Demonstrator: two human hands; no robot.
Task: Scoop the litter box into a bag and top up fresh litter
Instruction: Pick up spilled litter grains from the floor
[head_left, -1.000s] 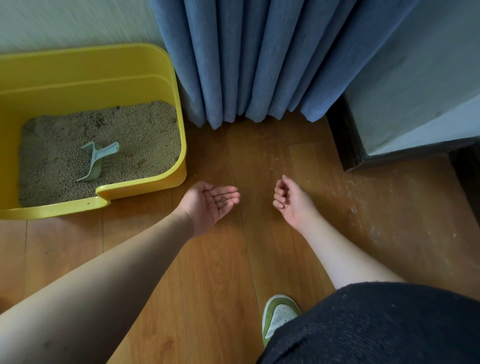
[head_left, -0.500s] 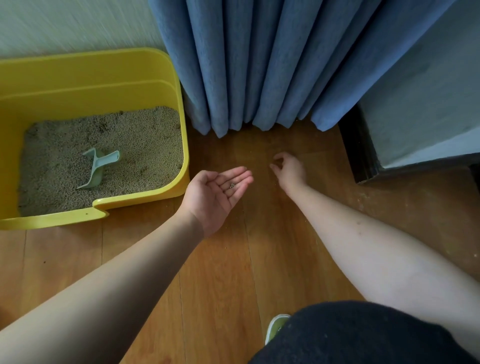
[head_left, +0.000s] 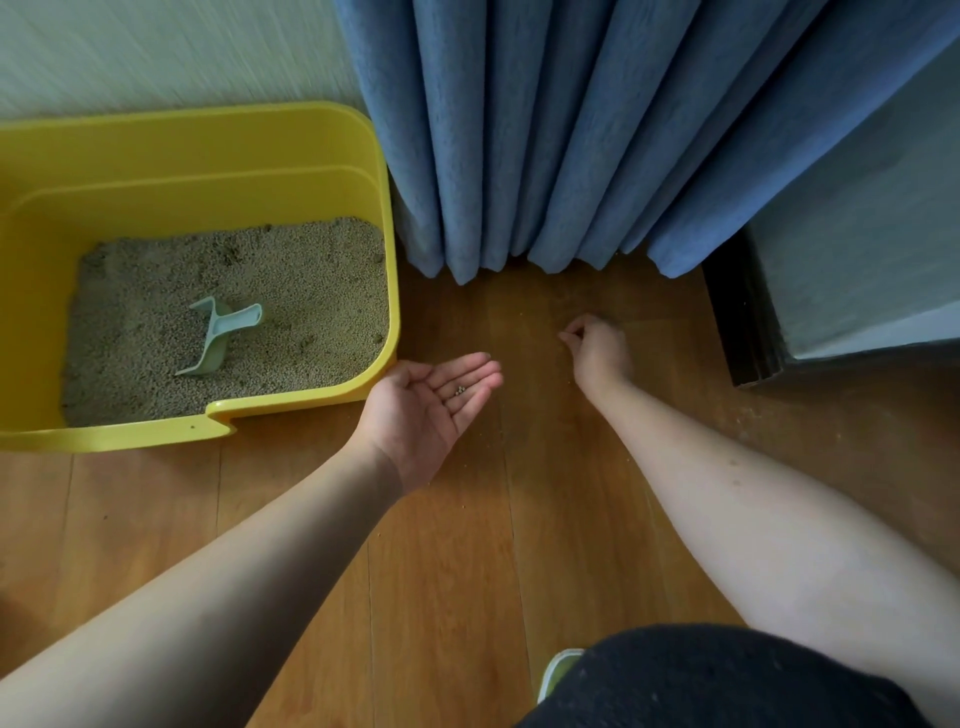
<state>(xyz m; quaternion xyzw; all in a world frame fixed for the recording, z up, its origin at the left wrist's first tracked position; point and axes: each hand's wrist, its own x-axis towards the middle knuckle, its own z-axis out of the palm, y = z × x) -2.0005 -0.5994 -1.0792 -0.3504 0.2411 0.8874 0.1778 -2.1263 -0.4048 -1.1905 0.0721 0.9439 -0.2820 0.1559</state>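
Head view, looking down at the wooden plank floor (head_left: 467, 597). Half a second earlier the right hand (head_left: 597, 353) reached toward the foot of the blue pleated curtain (head_left: 571, 130); it now sits slightly further forward, knuckles up, fingertips drawn together in a pinch at floor level. Whether a grain is held between them cannot be told. The left hand (head_left: 431, 410) remains where it was, palm up, fingers straight and relaxed, carrying a few small grey litter pellets (head_left: 459, 390) on the base of the fingers.

Judgement: stray litter is being collected grain by grain from the floor into the cupped palm. This is tidying beside the box, not scooping; no bag appears in view, so the main steps look to be pending or elsewhere.

The yellow plastic litter box (head_left: 311, 156) stands on the floor at the left, against the pale wall, its right side just beside the curtain and its front corner near the left hand. It holds a layer of beige-grey granular litter (head_left: 311, 291) with a few darker spots. A pale green plastic scoop (head_left: 221, 335) lies on the litter, untouched by either hand.

Small specks of litter dot the floor near the dark cabinet base (head_left: 737, 322).
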